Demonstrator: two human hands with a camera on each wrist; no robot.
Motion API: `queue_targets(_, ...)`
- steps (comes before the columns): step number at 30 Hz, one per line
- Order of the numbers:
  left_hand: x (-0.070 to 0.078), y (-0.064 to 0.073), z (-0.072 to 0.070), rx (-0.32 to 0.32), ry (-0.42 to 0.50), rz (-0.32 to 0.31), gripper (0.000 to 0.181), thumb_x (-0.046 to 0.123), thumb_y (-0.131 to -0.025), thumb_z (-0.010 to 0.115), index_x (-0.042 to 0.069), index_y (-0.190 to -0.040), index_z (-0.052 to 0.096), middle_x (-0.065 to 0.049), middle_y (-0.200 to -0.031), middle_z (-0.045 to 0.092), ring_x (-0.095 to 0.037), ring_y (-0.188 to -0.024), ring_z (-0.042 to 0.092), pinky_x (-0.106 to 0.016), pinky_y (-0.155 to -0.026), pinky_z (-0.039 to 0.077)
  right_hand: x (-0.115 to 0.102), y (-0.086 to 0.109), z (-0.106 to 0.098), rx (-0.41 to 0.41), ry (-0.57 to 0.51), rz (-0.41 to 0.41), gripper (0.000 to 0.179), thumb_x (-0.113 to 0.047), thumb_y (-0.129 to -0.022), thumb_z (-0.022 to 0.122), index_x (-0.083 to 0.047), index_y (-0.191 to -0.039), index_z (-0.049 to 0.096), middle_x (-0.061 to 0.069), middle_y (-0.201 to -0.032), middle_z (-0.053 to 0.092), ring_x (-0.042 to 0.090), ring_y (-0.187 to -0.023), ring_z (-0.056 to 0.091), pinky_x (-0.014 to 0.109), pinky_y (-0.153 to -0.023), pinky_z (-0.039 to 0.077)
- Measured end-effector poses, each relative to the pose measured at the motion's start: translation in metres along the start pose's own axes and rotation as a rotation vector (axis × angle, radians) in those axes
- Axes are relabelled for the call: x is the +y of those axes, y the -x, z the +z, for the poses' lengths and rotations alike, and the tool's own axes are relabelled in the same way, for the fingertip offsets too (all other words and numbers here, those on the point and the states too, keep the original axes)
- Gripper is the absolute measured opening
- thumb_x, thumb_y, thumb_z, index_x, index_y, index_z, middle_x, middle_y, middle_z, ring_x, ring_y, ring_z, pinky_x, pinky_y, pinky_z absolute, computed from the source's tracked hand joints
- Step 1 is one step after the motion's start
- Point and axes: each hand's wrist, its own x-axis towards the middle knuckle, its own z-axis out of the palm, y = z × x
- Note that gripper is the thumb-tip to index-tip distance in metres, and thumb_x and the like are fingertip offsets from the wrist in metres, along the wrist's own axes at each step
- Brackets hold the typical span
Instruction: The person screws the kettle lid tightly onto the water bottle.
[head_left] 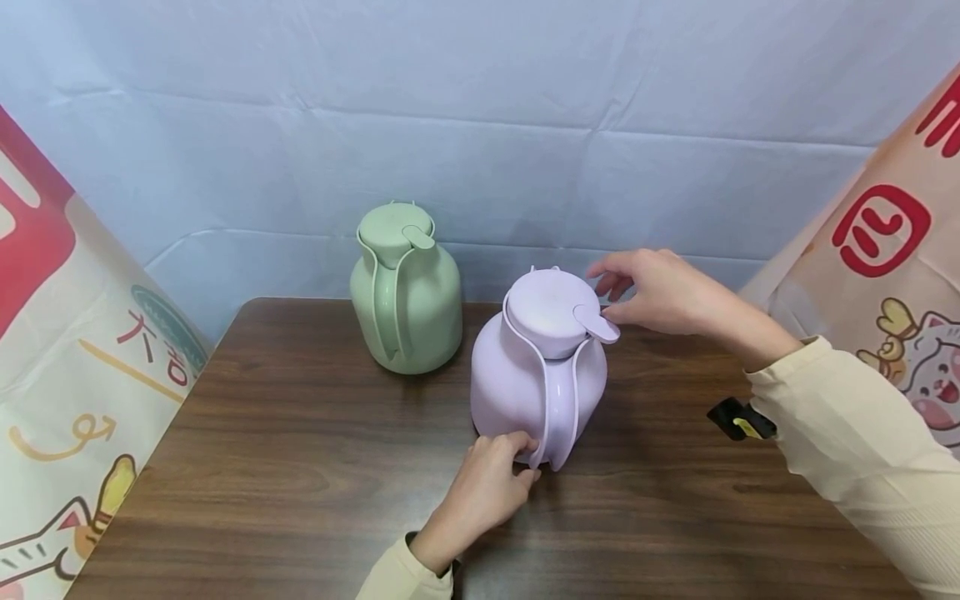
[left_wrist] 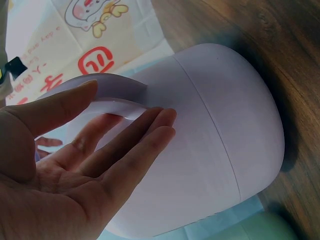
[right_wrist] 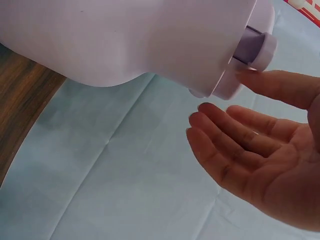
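A lilac vacuum jug (head_left: 498,375) stands upright on the wooden table, its handle (head_left: 559,400) facing the person. My left hand (head_left: 487,487) is at the handle's lower end. In the left wrist view its fingers (left_wrist: 135,145) are fairly straight beside the handle and jug wall, with the thumb apart from them; whether they touch is hard to tell. By the lid (head_left: 551,304), my right hand (head_left: 660,292) has its fingers spread and loosely bent. Its thumb is close to the lid's lever (right_wrist: 265,52), possibly touching it, and the other fingers hold nothing.
A green vacuum jug (head_left: 435,308) of the same shape stands behind and left of the lilac one. Pale blue cloth (head_left: 480,125) hangs behind the table (head_left: 300,467). Printed cloths (head_left: 862,275) flank both sides. A black strap (head_left: 738,419) sticks out by the right sleeve.
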Motion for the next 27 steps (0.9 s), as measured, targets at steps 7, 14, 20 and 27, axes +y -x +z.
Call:
queue_targets(7,-0.0002,-0.0006,0.0,-0.003,-0.004,0.0,0.017,0.003,-0.072,0.071,0.006,-0.089,0.067,-0.004,-0.086,0.068,-0.022,-0.078,0.063,-0.029,-0.066,0.048,-0.0025,-0.0009,-0.0001,-0.039,-0.02,-0.085,0.051,-0.003,-0.072,0.062,-0.004,-0.122,0.054,0.011,-0.113,0.059,0.027,-0.105,0.055,0.042,-0.081,0.046)
queue_targets(14,-0.0004,-0.0008,0.0002,0.006,-0.014,0.009,0.017,0.002,-0.071,0.071,0.006,-0.087,0.067,-0.004,-0.083,0.068,-0.021,-0.076,0.063,-0.029,-0.065,0.048,-0.0051,-0.0011,0.0015,-0.119,0.008,-0.12,0.066,-0.004,-0.072,0.061,-0.005,-0.135,0.04,0.018,-0.128,0.049,0.029,-0.105,0.052,0.046,-0.082,0.044)
queue_targets(20,-0.0003,-0.0011,0.0004,0.006,-0.014,0.006,0.018,0.002,-0.07,0.071,0.006,-0.087,0.067,-0.004,-0.083,0.068,-0.02,-0.074,0.063,-0.028,-0.064,0.048,-0.0045,-0.0002,0.0013,-0.114,0.029,-0.14,0.064,-0.01,-0.075,0.066,-0.005,-0.134,0.041,0.018,-0.127,0.049,0.031,-0.107,0.051,0.047,-0.085,0.042)
queue_targets(27,0.0003,-0.0013,-0.0005,-0.002,-0.002,0.004,0.017,0.001,-0.071,0.071,0.006,-0.087,0.067,-0.006,-0.083,0.068,-0.02,-0.074,0.063,-0.028,-0.064,0.048,-0.0043,0.0025,-0.0003,-0.074,0.059,-0.157,0.057,-0.015,-0.075,0.071,-0.003,-0.127,0.049,0.013,-0.114,0.059,0.026,-0.094,0.056,0.042,-0.076,0.045)
